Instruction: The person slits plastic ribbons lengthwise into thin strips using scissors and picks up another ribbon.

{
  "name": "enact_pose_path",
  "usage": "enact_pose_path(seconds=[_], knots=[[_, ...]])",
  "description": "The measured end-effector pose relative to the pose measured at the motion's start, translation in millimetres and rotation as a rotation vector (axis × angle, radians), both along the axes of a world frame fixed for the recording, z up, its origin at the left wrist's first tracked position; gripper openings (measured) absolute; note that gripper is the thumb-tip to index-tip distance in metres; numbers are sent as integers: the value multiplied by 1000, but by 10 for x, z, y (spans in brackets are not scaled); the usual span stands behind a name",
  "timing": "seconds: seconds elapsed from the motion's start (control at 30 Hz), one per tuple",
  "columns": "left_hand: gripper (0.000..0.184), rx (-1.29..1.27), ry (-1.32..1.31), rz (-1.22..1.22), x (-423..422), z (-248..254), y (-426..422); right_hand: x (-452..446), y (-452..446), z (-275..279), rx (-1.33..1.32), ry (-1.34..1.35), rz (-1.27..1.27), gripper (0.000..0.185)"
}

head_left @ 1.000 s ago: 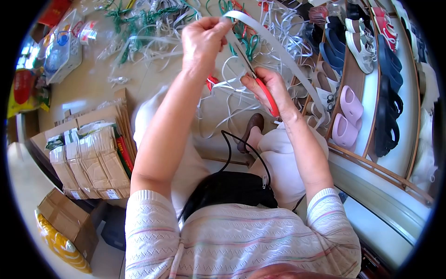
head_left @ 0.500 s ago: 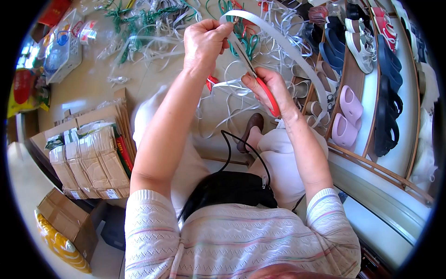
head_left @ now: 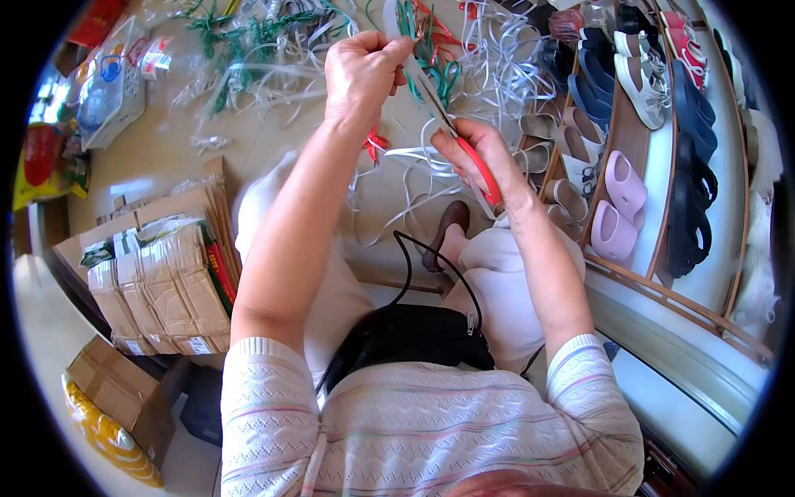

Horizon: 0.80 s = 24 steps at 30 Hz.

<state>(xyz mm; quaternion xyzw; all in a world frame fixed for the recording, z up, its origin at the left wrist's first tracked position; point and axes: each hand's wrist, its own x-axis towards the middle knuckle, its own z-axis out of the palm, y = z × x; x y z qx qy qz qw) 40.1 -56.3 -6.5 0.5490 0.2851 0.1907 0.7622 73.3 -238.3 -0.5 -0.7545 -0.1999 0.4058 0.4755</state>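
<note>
My right hand (head_left: 479,157) is closed around red-handled scissors (head_left: 478,166), whose metal blades slant up and left toward my other hand. A white plastic strap (head_left: 413,69) is pinched between the thumb and fingers of my left hand (head_left: 364,76). Part of the strap lies along the blades, and another part rises above my left hand to the top of the view. Whether the blades are open around the strap is too hard to make out. Below the blades, thin white strips (head_left: 414,152) and a red tied piece (head_left: 375,146) lie over the floor.
Tangled white strips (head_left: 513,62) and green strips (head_left: 240,50) spread across the far floor. Shoe racks on the right hold pink clogs (head_left: 623,195), dark slippers and sneakers. Flattened cardboard (head_left: 157,290), a carton (head_left: 116,381) and a white basket (head_left: 108,103) stand on the left.
The white strap that arched from my left hand over to the right no longer shows there; a length now points upward instead. Both hands have stayed nearly in place.
</note>
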Motion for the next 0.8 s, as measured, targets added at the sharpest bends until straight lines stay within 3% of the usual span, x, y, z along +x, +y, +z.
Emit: enact_pose_path(seconds=[0.27, 0.6, 0.8], knots=[[18, -119, 21, -70, -2, -22, -71, -15, 15, -12, 65, -17, -23, 29], [18, -70, -46, 66, 34, -23, 110, -33, -19, -44, 83, 40, -8, 27], [18, -116, -57, 15, -12, -50, 15, -21, 21, -4, 60, -2, 4, 27]])
